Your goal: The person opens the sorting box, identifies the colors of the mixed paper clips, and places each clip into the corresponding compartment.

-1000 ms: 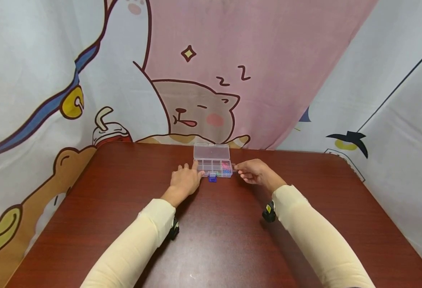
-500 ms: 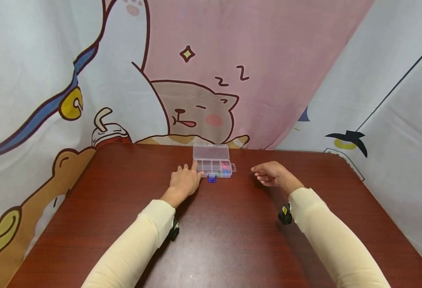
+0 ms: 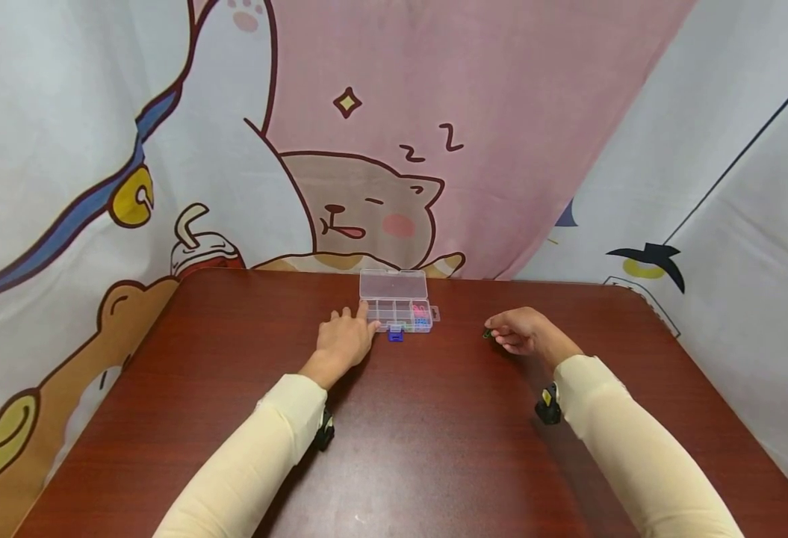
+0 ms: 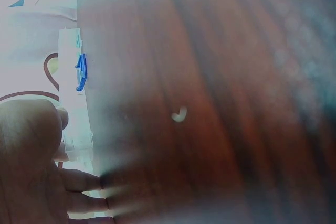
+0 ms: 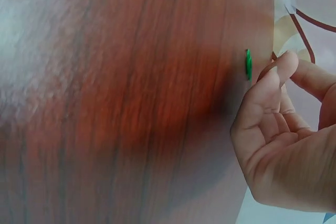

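Observation:
A small clear plastic compartment box [image 3: 387, 310] sits at the table's far side, its lid [image 3: 394, 284] raised. Pink [image 3: 420, 310] and blue pieces [image 3: 422, 322] fill its right-hand compartments. My left hand [image 3: 344, 340] rests at the box's left end, forefinger over the edge and thumb at the front corner, fingers mostly straight. Off to the right, my right hand [image 3: 528, 332] has its thumb and fingertips together, low over the table. A thin green piece [image 5: 248, 65] appears just off those fingertips in the right wrist view, with a narrow gap between.
A blue latch [image 3: 396, 335] juts from the box's front, and a clear hanging tab [image 3: 435, 314] from its right side. The brown wooden table [image 3: 407, 448] ends against a cartoon-printed curtain [image 3: 515, 149] behind. Each forearm carries a wrist camera [image 3: 548, 403].
My right hand has moved from the box's right end rightwards and slightly nearer. A green piece now shows below its fingertips. My left hand and the box stay put.

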The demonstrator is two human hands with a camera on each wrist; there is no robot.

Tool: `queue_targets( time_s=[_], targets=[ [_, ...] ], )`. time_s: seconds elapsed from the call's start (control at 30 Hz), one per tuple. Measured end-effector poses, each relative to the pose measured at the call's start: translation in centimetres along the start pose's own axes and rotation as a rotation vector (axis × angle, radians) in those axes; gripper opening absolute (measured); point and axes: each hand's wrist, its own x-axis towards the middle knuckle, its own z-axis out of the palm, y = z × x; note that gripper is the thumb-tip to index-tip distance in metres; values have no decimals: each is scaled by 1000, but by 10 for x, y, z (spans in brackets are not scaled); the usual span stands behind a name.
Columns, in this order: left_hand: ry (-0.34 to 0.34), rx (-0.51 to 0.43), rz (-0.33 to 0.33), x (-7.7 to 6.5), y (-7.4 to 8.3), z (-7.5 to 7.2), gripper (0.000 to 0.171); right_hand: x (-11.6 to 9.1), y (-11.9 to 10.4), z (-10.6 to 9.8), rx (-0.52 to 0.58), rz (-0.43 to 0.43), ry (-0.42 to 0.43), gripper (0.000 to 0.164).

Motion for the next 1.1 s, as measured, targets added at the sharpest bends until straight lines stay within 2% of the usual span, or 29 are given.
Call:
queue_targets(
  time_s=[0.13, 0.37, 0.57, 0.73, 1.1],
  targets=[
    [-4, -8, -1, 0, 1, -2, 57, -1, 3, -2, -16, 21, 20, 27],
    [-3, -7, -2, 0, 0, -1, 56, 2, 5, 0, -41, 7, 31, 34],
    [-11, -7, -5, 0, 0, -1, 56, 5, 7, 6, -122, -46, 60, 30],
    [-22, -4, -7, 0, 0, -1, 56, 7, 10, 12, -206, -102, 142, 21],
    [-27, -9, -16, 2, 0, 0, 58, 9, 10, 14, -312, -102, 230, 15]
  ],
)
